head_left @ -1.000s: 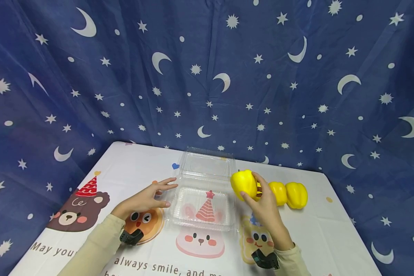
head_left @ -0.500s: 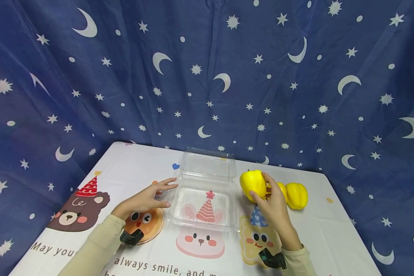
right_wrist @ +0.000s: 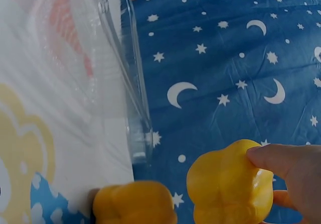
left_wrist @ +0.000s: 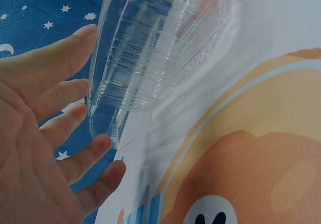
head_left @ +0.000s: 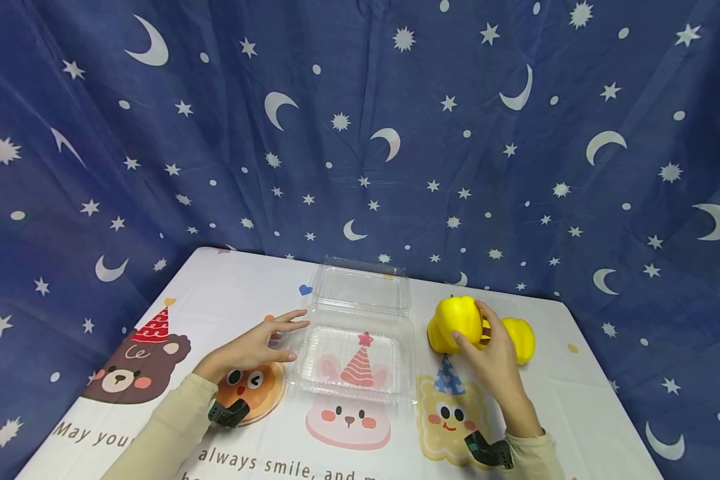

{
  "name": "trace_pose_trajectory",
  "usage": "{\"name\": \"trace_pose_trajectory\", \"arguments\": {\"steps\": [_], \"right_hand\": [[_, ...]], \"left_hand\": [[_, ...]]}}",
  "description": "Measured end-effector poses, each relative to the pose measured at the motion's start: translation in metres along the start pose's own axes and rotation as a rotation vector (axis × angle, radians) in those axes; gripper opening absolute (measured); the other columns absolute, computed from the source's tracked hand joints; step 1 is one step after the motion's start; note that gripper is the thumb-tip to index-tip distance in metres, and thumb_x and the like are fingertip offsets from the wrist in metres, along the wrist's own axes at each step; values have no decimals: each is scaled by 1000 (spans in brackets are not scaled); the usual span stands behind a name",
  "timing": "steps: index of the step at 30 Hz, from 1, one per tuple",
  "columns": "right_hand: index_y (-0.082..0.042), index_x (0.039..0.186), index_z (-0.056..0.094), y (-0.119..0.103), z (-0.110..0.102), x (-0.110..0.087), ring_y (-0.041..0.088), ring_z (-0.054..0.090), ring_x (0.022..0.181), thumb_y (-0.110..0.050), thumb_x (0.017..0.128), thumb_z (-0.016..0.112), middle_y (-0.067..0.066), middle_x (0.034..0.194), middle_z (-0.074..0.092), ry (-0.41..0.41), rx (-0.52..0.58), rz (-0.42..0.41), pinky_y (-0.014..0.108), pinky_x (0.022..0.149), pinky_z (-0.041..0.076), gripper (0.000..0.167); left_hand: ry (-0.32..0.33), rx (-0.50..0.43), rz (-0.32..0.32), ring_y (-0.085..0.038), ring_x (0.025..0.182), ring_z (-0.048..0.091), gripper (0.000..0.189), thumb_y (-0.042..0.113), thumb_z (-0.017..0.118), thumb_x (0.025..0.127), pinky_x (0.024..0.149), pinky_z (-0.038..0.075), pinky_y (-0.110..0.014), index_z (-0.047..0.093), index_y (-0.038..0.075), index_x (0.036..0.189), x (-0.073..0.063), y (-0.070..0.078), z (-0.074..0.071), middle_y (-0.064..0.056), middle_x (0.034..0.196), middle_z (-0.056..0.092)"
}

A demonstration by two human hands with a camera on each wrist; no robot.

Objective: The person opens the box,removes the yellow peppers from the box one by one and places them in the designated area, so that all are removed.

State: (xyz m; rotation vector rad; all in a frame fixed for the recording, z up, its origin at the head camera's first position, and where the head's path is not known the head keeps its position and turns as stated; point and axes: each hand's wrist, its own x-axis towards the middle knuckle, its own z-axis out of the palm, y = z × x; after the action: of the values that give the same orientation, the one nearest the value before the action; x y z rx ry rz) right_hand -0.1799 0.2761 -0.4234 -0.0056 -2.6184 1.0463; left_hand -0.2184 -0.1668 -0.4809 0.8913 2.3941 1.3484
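My right hand (head_left: pixel 497 353) grips a yellow bell pepper (head_left: pixel 459 319), thumb on its near side, just above the table. Partly behind it sits a second yellow bell pepper (head_left: pixel 437 337), seen clearer in the right wrist view as the lower pepper (right_wrist: pixel 133 204). A further yellow bell pepper (head_left: pixel 521 339) rests right of the hand; yellow also shows between the fingers. My left hand (head_left: pixel 249 347), fingers spread and holding nothing, is at the left side of a clear plastic clamshell box (head_left: pixel 355 397). In the left wrist view its fingertips (left_wrist: pixel 85 33) lie close to the box wall; contact cannot be told.
The box's lid (head_left: pixel 363 287) is folded back toward the blue star-and-moon curtain (head_left: pixel 360 167). A white tablecloth (head_left: pixel 576 413) with printed cartoon faces covers the table, whose far edge meets the curtain.
My right hand has moved right with the bell pepper, away from the box and over the other peppers. A pepper behind it now shows on its left. The left hand stays put.
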Motion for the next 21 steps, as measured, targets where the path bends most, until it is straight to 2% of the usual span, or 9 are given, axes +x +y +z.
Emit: {"name": "trace_pose_trajectory", "arguments": {"steps": [4,9,16,21], "right_hand": [[-4,150,43,4,-4,0,39,64,111,-20,90,76,22,143,55,7,-10,1,45,92,57,71],[-4,150,44,9,-10,0,38,65,111,-19,90,77,23,142,56,32,-49,-8,44,91,58,70],[-1,150,42,15,-19,1,43,62,112,-16,90,76,26,138,55,56,-75,-12,56,93,56,70],[-1,149,44,21,-26,1,44,64,111,-17,90,76,27,139,55,88,-107,-6,49,90,58,70]], "left_hand": [[0,2,6,-53,150,22,68,18,73,91,111,33,-74,45,-3,149,0,0,0,-24,166,24],[0,1,4,-53,151,22,68,18,73,91,112,33,-73,44,-3,150,0,-2,0,-23,166,24],[1,9,0,-52,151,21,68,19,72,92,112,34,-72,44,-2,150,1,-3,0,-22,167,24],[0,2,-1,-52,151,21,68,19,72,92,112,34,-72,44,-2,150,1,-3,1,-22,167,24]]}}
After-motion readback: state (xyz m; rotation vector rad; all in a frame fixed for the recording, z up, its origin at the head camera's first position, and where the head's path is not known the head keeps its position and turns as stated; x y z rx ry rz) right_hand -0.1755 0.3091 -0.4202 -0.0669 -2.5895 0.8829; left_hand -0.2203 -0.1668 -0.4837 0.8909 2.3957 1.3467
